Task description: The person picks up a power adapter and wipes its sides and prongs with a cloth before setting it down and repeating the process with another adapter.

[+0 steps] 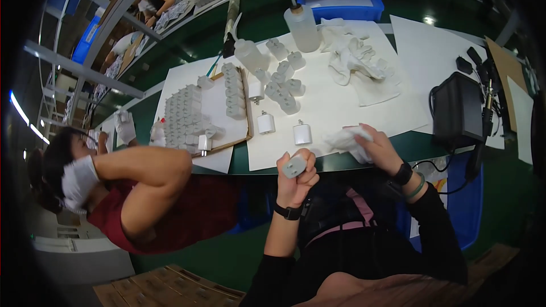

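My left hand point(296, 185) is closed around a white charger point(294, 166), its face with small openings turned up. To the right, my right hand point(381, 149) grips a crumpled white cloth point(351, 141) at the table's front edge. The cloth and the charger are apart. Just beyond my hands, a white charger with prongs point(302, 133) lies on the white sheet, and another pronged charger point(265, 123) lies to its left. Several more chargers point(281, 94) stand in a loose group farther back.
Left of the group is a cardboard tray point(222, 125) with rows of chargers. Two squeeze bottles point(301, 28) point(250, 55), a heap of white cloths point(358, 62) and a blue bin point(347, 12) lie farther back. A black device point(459, 111) sits at right. A co-worker point(142, 193) sits close at left.
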`<state>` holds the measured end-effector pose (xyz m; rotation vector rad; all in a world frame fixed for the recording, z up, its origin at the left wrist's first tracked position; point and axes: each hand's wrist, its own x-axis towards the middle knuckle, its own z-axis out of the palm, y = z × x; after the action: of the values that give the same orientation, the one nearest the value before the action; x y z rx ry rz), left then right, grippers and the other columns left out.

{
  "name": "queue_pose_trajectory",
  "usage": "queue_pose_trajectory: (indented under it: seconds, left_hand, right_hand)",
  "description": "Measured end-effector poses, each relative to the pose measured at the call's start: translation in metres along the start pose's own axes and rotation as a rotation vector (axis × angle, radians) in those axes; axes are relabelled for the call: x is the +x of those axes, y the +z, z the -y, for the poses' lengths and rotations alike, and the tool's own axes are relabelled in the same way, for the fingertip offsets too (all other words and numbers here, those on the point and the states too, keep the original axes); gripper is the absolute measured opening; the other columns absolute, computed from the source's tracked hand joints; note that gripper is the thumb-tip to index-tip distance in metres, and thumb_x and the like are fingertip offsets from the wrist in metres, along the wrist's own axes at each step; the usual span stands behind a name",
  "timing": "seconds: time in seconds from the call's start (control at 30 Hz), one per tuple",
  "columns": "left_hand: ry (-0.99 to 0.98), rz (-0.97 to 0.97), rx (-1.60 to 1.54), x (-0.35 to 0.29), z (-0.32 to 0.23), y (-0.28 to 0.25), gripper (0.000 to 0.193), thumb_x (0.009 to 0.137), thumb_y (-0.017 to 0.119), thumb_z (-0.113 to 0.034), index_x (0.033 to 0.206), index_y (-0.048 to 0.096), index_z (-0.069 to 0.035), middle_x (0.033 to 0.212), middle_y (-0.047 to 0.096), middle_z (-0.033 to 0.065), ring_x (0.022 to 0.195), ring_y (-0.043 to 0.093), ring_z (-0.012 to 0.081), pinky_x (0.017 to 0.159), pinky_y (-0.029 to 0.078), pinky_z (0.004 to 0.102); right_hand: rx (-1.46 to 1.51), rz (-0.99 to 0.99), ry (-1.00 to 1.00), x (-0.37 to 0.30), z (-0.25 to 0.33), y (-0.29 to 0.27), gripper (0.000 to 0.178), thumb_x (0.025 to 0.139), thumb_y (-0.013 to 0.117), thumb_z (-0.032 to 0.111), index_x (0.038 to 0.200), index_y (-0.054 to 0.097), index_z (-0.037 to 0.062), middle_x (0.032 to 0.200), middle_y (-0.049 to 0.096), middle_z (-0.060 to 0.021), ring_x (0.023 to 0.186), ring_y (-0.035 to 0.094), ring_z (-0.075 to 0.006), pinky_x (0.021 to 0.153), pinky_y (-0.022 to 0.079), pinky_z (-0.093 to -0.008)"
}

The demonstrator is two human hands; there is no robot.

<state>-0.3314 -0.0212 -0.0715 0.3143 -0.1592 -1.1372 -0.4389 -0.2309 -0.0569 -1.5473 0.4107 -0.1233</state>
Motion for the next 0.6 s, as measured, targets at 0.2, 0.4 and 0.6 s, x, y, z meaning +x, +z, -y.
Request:
queue_pose_trajectory:
  seconds: [0.2,0.4,0.6]
  left_hand:
    - [0.165,-0.551,0.149,0.018,0.016,0.023,0.037,0.095,0.039,-0.038,0.109,0.05,-0.006,0.091,0.056,0.0047,0.062,0.051,0.011,0.054,0.043,0.0229]
    - [0.203,-0.543,-0.013,0.015,0.019,0.024,0.043,0.094,0.043,-0.037,0.126,0.044,-0.008,0.117,0.055,0.0104,0.104,0.056,0.0238,0.079,0.055,0.0351]
    - [0.066,-0.278,-0.043,0.007,0.009,0.017,0.036,0.096,0.037,-0.039,0.108,0.049,-0.007,0.092,0.054,0.0057,0.058,0.047,0.0102,0.053,0.043,0.0216]
  right_hand:
    - [-0.27,-0.119,-0.72,-0.02,0.045,0.042,0.029,0.082,0.059,0.014,0.111,0.062,0.0157,0.112,0.062,0.0037,0.111,0.055,-0.0188,0.102,0.028,-0.0404]
    - [-0.781,0.039,-1.062,-0.006,0.037,0.048,0.031,0.079,0.061,0.015,0.109,0.063,0.0244,0.11,0.063,0.0099,0.114,0.053,-0.0133,0.102,0.028,-0.0398]
    - [-0.648,-0.064,-0.666,0.014,0.005,0.008,0.018,0.086,0.057,0.024,0.1,0.065,0.0159,0.109,0.065,0.0034,0.111,0.056,-0.0226,0.101,0.028,-0.0392]
